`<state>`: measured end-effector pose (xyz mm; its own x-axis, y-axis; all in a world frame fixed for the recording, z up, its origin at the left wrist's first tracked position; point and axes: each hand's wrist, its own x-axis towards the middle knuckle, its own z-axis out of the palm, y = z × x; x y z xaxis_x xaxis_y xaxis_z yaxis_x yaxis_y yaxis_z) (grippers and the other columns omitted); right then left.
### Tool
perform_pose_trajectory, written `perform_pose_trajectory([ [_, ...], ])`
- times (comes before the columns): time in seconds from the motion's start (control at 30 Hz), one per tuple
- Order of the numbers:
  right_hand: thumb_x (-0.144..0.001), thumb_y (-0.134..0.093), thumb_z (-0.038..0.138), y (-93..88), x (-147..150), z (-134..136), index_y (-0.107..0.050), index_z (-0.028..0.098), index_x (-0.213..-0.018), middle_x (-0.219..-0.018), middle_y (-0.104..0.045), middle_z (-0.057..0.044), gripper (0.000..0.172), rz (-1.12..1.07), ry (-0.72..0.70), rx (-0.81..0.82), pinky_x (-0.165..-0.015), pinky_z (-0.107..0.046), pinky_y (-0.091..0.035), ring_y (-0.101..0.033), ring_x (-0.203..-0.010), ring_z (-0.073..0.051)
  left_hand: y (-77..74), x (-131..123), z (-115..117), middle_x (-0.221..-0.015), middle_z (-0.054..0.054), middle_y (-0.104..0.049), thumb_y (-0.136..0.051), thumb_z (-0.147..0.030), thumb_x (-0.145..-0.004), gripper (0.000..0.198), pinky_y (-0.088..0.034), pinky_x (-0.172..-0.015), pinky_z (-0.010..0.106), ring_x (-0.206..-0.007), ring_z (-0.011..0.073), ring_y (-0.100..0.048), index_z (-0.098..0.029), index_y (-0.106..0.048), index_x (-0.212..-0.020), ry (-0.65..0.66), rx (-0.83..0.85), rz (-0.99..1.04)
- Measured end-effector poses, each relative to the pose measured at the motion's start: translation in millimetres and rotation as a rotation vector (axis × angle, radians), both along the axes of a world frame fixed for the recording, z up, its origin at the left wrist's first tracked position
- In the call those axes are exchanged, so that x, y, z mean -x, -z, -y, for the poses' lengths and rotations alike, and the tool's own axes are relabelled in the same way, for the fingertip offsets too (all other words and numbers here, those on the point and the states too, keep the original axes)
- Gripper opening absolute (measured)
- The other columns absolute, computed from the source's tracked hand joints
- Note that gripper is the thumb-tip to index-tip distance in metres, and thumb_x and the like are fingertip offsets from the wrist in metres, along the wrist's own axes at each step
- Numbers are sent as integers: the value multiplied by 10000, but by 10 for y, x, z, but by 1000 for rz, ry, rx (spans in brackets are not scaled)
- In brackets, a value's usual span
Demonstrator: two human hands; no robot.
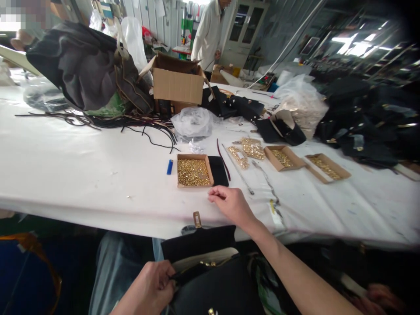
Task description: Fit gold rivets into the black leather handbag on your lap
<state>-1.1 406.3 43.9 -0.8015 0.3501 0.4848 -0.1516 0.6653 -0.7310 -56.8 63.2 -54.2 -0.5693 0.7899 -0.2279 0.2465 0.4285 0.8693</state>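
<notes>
A black handbag (213, 284) with gold-coloured fittings and a pale lining lies on my lap against the table edge. My left hand (156, 282) is closed on the bag's left edge. Over the table's front part, my right hand (229, 202) has its thumb and fingers pinched together; whatever may be between them is too small to see. Just beyond it is a shallow cardboard box (211, 179) full of small gold-coloured metal pieces (193, 171). A gold-coloured oblong fitting (197, 219) sits at the bag's upper edge.
A blue lighter (169, 166) and a black flat piece (218, 170) flank the box. To the right are bagged gold pieces (252, 148) and two more small boxes (284, 158). Black straps (138, 122), a large carton (178, 85) and black bags (364, 118) lie farther off. A person (208, 35) stands behind.
</notes>
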Motion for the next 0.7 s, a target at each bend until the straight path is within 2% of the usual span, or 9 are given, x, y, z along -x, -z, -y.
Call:
perform_pose_trajectory([
  [0.1, -1020, -694, 198, 73, -43, 7, -816, 284, -1028, -1054, -835, -24, 149, 33, 80, -310, -941, -413, -574, -780, -991, -284, -77, -25, 11, -673, -62, -424, -580, -164, -852, 35, -226, -582, 311, -635, 118, -370, -159, -612, -867, -7, -41, 39],
  [0.27, -1057, -687, 180, 20, -50, 58, -814, 248, -1043, -1080, -828, -26, 145, 103, 59, -517, -920, -358, -532, -759, -1002, -256, -85, 11, 89, -721, -38, -526, -591, -206, -905, 90, -280, -584, 282, -680, 129, -429, -150, -661, -906, 19, -43, 28],
  [0.4, -994, -753, 171, -4, 4, 28, -849, 228, -1011, -1078, -819, -38, 113, 135, 9, -501, -912, -350, -534, -749, -984, -248, -65, 67, 101, -713, -24, -585, -657, -240, -908, 100, -297, -566, 259, -655, 128, -471, -144, -686, -910, 23, -41, 65],
  [0.47, -944, -788, 174, -1, 88, -47, -866, 227, -991, -1038, -824, -29, 106, 186, -11, -440, -877, -351, -537, -748, -921, -235, -39, 110, 78, -720, -8, -639, -649, -247, -923, 120, -330, -564, 255, -641, 133, -522, -139, -695, -946, 28, -39, 130],
  [0.6, -859, -864, 224, -65, 224, -166, -879, 216, -934, -878, -819, -8, 77, 362, -38, -280, -770, -330, -533, -753, -811, -218, -16, 137, 66, -677, -10, -629, -653, -264, -935, 131, -305, -539, 249, -596, 125, -521, -140, -684, -906, 42, -34, 186],
  [0.7, -846, -872, 201, -161, 257, -160, -876, 214, -908, -841, -811, 2, 64, 408, -60, -313, -750, -323, -515, -745, -784, -203, -15, 129, 93, -693, -13, -626, -658, -264, -933, 133, -307, -542, 251, -607, 124, -517, -138, -692, -906, 63, -35, 161],
])
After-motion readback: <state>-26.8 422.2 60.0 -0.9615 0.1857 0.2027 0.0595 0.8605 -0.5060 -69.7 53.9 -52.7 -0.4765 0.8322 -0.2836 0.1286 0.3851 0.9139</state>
